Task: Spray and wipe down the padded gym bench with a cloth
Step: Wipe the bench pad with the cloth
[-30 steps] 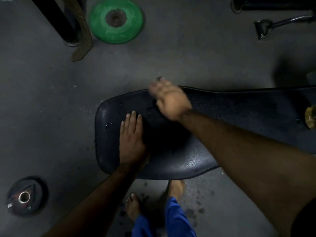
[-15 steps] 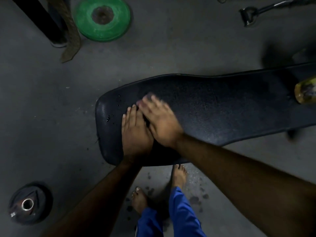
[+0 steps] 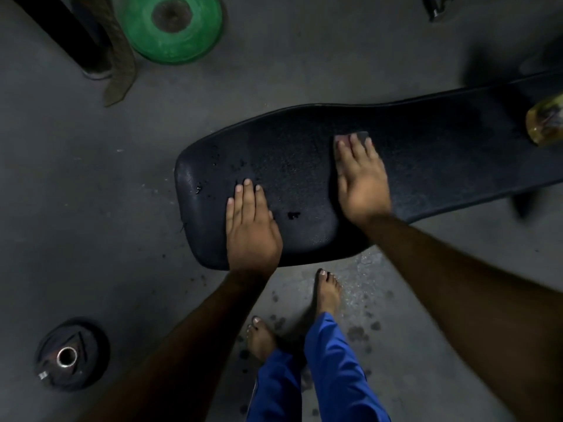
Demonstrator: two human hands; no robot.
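Black padded bench (image 3: 426, 153) across grey floor (image 3: 76, 193), left hand (image 3: 251, 229) flat on its near end with fingers (image 3: 248, 196) straight, right hand (image 3: 361, 181) with extended fingers pressing a dark cloth (image 3: 361, 136) mid-bench, green weight plate (image 3: 170, 25) beyond, water droplets (image 3: 294, 214) between the hands

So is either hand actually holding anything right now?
Nothing is gripped. The right hand presses a dark cloth flat against the bench pad, only its edge showing past the fingertips. The left hand rests flat on the pad.
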